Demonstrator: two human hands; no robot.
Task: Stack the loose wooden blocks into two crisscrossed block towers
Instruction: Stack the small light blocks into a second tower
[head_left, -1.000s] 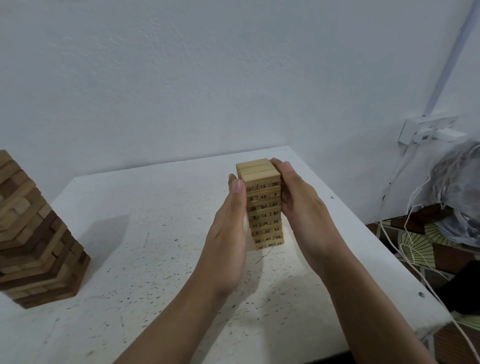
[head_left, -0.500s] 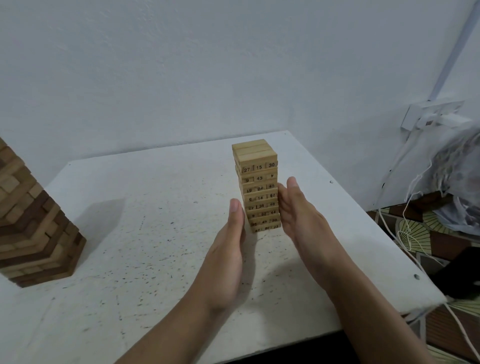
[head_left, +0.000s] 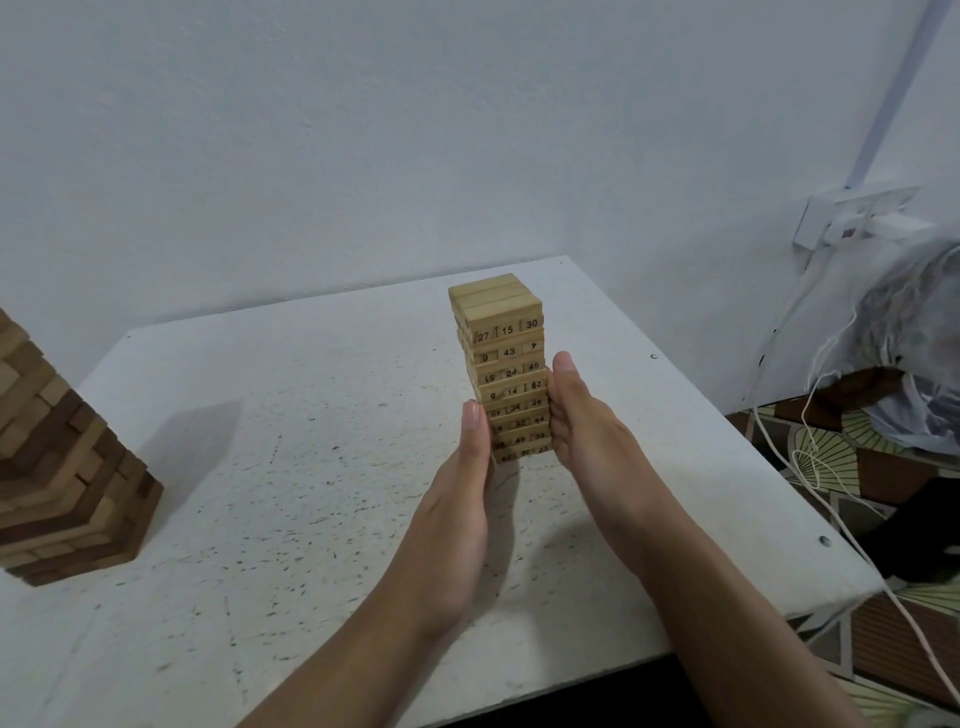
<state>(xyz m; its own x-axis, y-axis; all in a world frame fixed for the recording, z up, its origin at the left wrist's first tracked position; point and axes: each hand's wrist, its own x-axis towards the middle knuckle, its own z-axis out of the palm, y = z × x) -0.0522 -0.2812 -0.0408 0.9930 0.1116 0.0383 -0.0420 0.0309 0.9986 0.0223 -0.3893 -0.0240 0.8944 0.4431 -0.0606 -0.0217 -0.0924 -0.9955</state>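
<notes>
Block tower (head_left: 506, 358) stands pressed between left hand (head_left: 457, 509) and right hand (head_left: 587, 441), fingers straight.

- R hand (head_left: 592, 441) has slid down the small tower (head_left: 506, 358): 1 s ago its fingertips reached the top layer, now only approx. mid-height, flat vs. the right side.
- L hand (head_left: 457, 509) also lower: thumb tip was near the upper layers, now by the lower third, at the left edge.
- Top layers now clear of both hands.
</notes>
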